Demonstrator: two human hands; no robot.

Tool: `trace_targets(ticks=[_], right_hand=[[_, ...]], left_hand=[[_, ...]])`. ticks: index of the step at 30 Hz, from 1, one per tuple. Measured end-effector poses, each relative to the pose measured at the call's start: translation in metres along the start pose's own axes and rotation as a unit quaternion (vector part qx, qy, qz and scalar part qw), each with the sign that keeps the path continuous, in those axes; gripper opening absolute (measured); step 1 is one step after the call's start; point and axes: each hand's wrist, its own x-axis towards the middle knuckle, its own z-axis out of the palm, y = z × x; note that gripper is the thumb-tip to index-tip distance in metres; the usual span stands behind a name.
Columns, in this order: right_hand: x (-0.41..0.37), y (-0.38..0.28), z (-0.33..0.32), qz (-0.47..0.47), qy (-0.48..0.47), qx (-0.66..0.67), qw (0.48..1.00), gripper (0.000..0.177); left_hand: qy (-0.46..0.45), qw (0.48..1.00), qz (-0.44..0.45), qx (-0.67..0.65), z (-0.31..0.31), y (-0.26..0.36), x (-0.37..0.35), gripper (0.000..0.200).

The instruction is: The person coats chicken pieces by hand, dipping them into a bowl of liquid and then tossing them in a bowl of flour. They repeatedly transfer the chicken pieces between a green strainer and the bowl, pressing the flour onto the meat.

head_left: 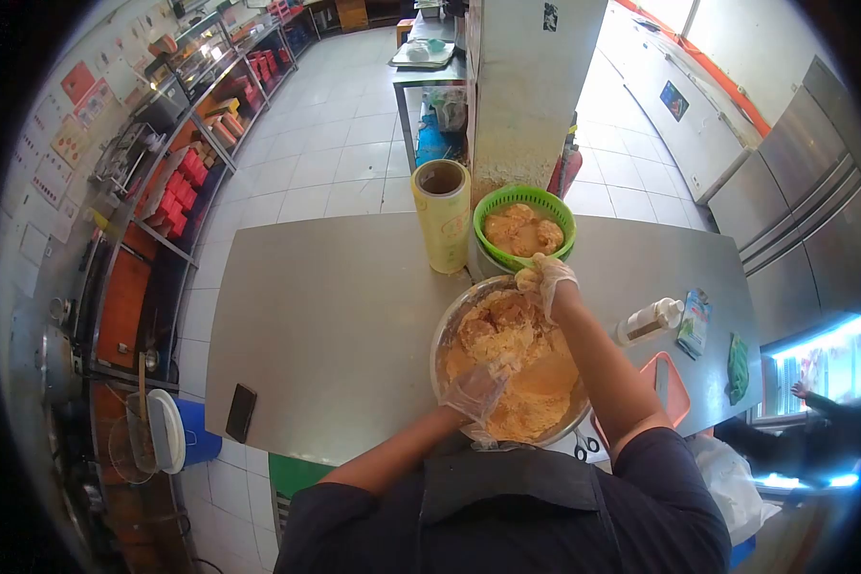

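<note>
A large metal bowl (437, 356) holds orange-tan flour and several coated chunks that look like chicken. My left hand (475, 390), in a clear plastic glove, reaches into the bowl. Flour covers its fingertips, so their grip is hidden. My right hand (553, 279), also gloved, is over the bowl's far rim, beside the green basket (566, 206). Its flour-caked fingers are curled together, and whatever they grip cannot be made out. Several wet, orange-coated pieces of chicken (517, 230) lie in the basket, which rests in a metal container beyond the bowl.
On the steel table (325, 325) stand a plastic wrap roll (443, 220) and a white bottle (651, 320). A phone (241, 412) lies at the left edge. Scissors (586, 444) and a pink tray (675, 387) are right of the bowl. A pillar (521, 96) rises behind.
</note>
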Motion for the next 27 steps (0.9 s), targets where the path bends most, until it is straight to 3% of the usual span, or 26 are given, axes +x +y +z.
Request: trace_targets(ticks=[4, 8, 10, 13, 16, 20, 23, 27], right_hand=[[-0.005, 0.003, -0.006, 0.118, -0.051, -0.025, 0.991, 0.025], [0.039, 0.032, -0.037, 0.138, -0.195, 0.058, 0.969, 0.030], [0.032, 0.029, -0.032, 0.137, -0.185, 0.034, 0.973, 0.031], [0.020, 0.020, -0.022, 0.129, -0.136, 0.002, 0.982, 0.029], [0.028, 0.019, -0.019, 0.079, -0.119, 0.007, 0.990, 0.026], [0.014, 0.007, -0.003, 0.004, -0.019, 0.015, 1.000, 0.025], [-0.012, -0.013, 0.012, 0.014, 0.002, -0.032, 0.999, 0.027], [0.040, -0.006, -0.005, 0.074, -0.015, -0.079, 0.994, 0.028]], left_hand=[[0.050, 0.997, -0.005, -0.059, 0.006, -0.001, 0.007, 0.027], [0.121, 0.992, 0.039, -0.011, 0.015, -0.004, 0.007, 0.026], [0.170, 0.984, 0.059, -0.012, 0.008, -0.002, 0.003, 0.025], [-0.007, 0.999, 0.010, 0.030, -0.014, 0.006, 0.004, 0.025], [0.041, 0.996, -0.025, -0.074, 0.013, -0.004, 0.008, 0.027], [0.091, 0.995, 0.038, 0.021, 0.032, -0.015, -0.001, 0.031], [0.077, 0.994, 0.047, 0.057, 0.037, -0.018, -0.001, 0.034], [0.096, 0.993, 0.062, 0.019, 0.041, -0.020, 0.010, 0.036]])
